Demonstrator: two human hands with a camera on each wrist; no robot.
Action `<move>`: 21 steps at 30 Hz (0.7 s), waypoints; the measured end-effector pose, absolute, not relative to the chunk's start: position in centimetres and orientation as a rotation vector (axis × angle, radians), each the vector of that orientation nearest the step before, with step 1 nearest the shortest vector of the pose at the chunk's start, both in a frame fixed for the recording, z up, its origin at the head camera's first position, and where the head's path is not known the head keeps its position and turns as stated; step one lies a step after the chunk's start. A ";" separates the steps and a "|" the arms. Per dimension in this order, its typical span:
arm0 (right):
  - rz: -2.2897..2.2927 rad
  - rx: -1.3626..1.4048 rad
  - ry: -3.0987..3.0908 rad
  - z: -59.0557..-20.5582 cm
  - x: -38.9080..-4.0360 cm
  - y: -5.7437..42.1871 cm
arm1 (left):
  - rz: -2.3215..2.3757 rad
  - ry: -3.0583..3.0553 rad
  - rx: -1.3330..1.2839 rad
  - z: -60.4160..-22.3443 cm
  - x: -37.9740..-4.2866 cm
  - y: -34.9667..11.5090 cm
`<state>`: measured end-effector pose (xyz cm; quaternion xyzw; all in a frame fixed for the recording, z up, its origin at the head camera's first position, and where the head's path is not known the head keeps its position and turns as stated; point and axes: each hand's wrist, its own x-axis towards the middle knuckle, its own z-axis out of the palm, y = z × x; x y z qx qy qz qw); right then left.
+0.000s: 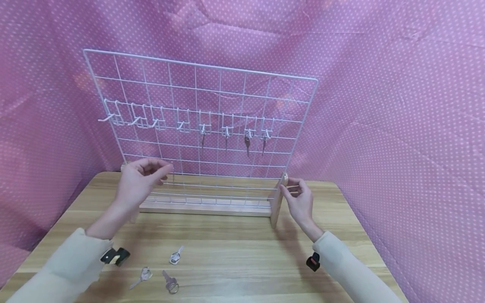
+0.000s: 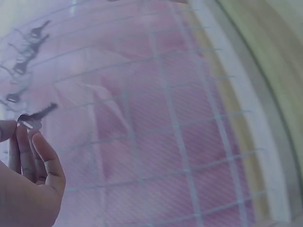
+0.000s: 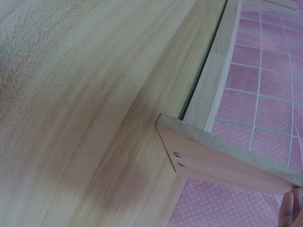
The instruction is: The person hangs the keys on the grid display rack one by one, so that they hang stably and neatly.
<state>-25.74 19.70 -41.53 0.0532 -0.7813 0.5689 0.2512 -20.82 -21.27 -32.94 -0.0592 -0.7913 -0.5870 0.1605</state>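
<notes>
My left hand [image 1: 142, 179] is raised in front of the lower left of a white wire grid rack [image 1: 201, 65]. In the left wrist view, its thumb and fingertips pinch the head of a metal key [image 2: 42, 112], whose blade points away from the fingers. My right hand [image 1: 301, 202] grips the upper end of the rack's wooden side support [image 1: 278, 202] between thumb and fingers; only those fingertips show in the right wrist view. Several white hooks [image 1: 183, 125] line the grid, and the ones toward the right bear hanging keys [image 1: 248, 145].
Three loose keys lie on the wooden table [image 1: 227, 248]: one silver key [image 1: 175, 256], another silver key [image 1: 144, 275] and a key with a ring [image 1: 170, 283]. A pink dotted curtain [image 1: 398, 126] surrounds the table at the back and sides.
</notes>
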 end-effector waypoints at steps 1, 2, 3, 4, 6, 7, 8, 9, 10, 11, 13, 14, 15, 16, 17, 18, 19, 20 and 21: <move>1.550 0.143 -2.127 -41.5 -25.7 19.7 | -1.691 -2.231 -0.174 -32.5 -20.8 -21.1; 1.553 0.140 -2.127 -41.5 -25.7 19.7 | -1.697 -2.207 -0.176 -32.0 -20.8 -20.9; 1.557 0.136 -2.128 -41.5 -25.7 19.7 | -1.703 -2.184 -0.179 -31.5 -20.9 -20.7; 1.557 0.133 -2.131 -41.5 -25.7 19.7 | -1.710 -2.167 -0.181 -31.1 -20.9 -20.5; 1.552 0.123 -2.138 -41.5 -25.8 19.7 | -1.749 -2.126 -0.180 -30.3 -21.0 -20.2; 1.546 0.120 -2.143 -41.5 -25.8 19.7 | -1.763 -2.111 -0.179 -30.0 -21.1 -20.0; 1.542 0.118 -2.147 -41.5 -25.8 19.7 | -1.768 -2.101 -0.181 -29.6 -21.2 -19.8; 1.538 0.117 -2.150 -41.5 -25.8 19.7 | -1.772 -2.095 -0.185 -29.3 -21.2 -19.7; 1.535 0.117 -2.151 -41.5 -25.8 19.7 | -1.780 -2.087 -0.185 -29.0 -21.3 -19.6; 1.534 0.117 -2.152 -41.5 -25.8 19.7 | -1.785 -2.081 -0.187 -28.8 -21.3 -19.5; 1.534 0.120 -2.152 -41.4 -25.7 19.7 | -1.797 -2.058 -0.196 -28.2 -21.4 -19.2; 1.535 0.120 -2.151 -41.4 -25.8 19.7 | -1.819 -2.035 -0.204 -28.0 -21.5 -19.1; 1.536 0.121 -2.149 -41.4 -25.8 19.7 | -1.845 -2.007 -0.213 -27.8 -21.6 -19.0; 1.537 0.120 -2.148 -41.4 -25.8 19.7 | -1.873 -1.977 -0.219 -27.6 -21.7 -18.9; 1.539 0.120 -2.147 -41.4 -25.8 19.7 | -1.896 -1.950 -0.225 -27.4 -21.8 -18.8; 1.538 0.119 -2.147 -41.4 -25.8 19.7 | -1.920 -1.921 -0.233 -27.3 -22.0 -18.8; 1.539 0.118 -2.146 -41.5 -25.8 19.7 | -1.947 -1.892 -0.237 -27.1 -22.0 -18.7; 1.539 0.119 -2.143 -41.5 -25.8 19.7 | -1.958 -1.879 -0.237 -27.0 -22.1 -18.6; 1.539 0.119 -2.139 -41.5 -25.8 19.7 | -1.963 -1.868 -0.233 -26.9 -22.2 -18.5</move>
